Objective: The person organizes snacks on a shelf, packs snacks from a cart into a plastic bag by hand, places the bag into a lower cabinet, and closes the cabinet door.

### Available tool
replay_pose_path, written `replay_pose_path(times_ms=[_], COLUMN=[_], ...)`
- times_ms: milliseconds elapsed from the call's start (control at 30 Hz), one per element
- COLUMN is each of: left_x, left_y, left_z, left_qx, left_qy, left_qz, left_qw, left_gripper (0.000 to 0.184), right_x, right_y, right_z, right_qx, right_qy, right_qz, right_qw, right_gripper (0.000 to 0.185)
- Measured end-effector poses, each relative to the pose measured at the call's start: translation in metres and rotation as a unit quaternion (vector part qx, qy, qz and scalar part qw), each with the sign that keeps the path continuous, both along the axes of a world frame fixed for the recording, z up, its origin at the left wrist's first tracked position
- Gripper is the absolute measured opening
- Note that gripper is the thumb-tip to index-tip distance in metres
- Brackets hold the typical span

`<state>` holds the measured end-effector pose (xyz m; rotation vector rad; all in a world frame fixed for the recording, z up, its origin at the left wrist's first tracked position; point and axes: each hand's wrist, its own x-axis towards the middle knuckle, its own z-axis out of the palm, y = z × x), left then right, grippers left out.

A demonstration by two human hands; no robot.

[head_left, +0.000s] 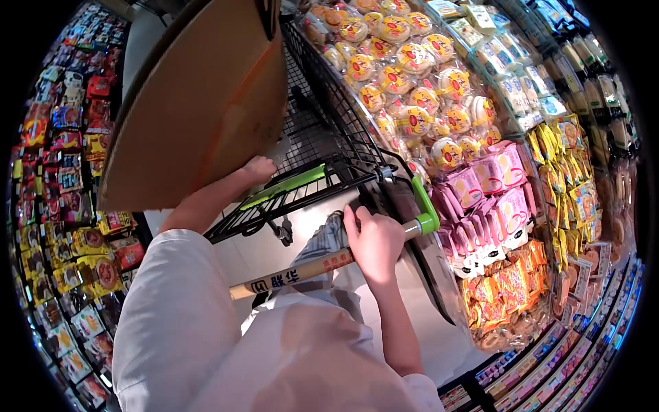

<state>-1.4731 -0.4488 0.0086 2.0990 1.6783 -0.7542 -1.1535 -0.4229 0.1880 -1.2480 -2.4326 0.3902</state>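
My right hand (376,242) is wrapped round the right end of the shopping cart's handle (312,266), beside its green end piece. The handle bar is wood-coloured with dark lettering. My left hand (259,169) reaches forward over the cart, its fingers curled at the lower right edge of a large brown cardboard sheet (199,123). The sheet stands tilted over the left side of the black wire cart (322,130). Where the fingers meet the cardboard is partly hidden.
Round packaged snacks (415,58) fill a display right of the cart, with pink packets (491,206) and orange packets (504,292) nearer me. Shelves of colourful packages (68,199) line the left side. Pale floor (261,250) shows beneath the cart.
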Motion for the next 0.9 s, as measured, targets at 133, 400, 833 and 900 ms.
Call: replay_pose_path(times_ms=[133,400,833,900], left_x=[0.002,-0.008,0.009,0.009], left_y=[-0.003,-0.048,-0.047,-0.046], left_z=[0.067,0.050,0.060,0.062], left_qx=[-0.044,-0.062,0.065,0.093], left_qy=[-0.011,-0.076,-0.098,-0.112], left_qz=[-0.067,-0.072,0.180,0.162], left_qw=[0.997,0.993,0.977,0.976], left_gripper=[0.017,0.018,0.013,0.009], right_x=[-0.001,0.000,-0.181,-0.229], right_y=[-0.009,-0.012,0.075,0.056], right_z=[-0.005,0.000,-0.097,-0.150], right_qx=[0.014,0.002,-0.412,-0.552], right_qy=[0.009,0.004,-0.116,-0.243], right_qz=[-0.014,-0.004,0.351,0.311], right_qw=[1.000,1.000,0.833,0.735], right_gripper=[0.027,0.029,0.080,0.108])
